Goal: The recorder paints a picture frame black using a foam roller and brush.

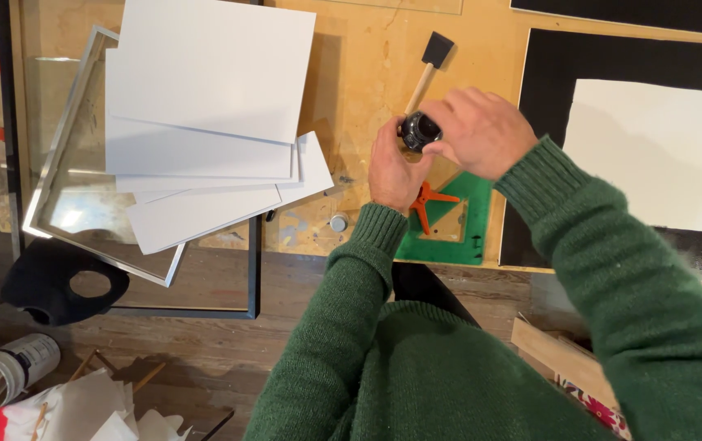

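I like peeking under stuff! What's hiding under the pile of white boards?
Under the white boards lies a glass pane in a silver frame, poking out at the left and bottom edges. Through the glass you see the wooden table. The boards cover the rest of the pane.

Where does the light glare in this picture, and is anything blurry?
In the head view, glare brightens the corner of the silver-framed glass pane; the stacked white boards cast soft shadows on the wooden table; both hands around the small dark jar look sharp.
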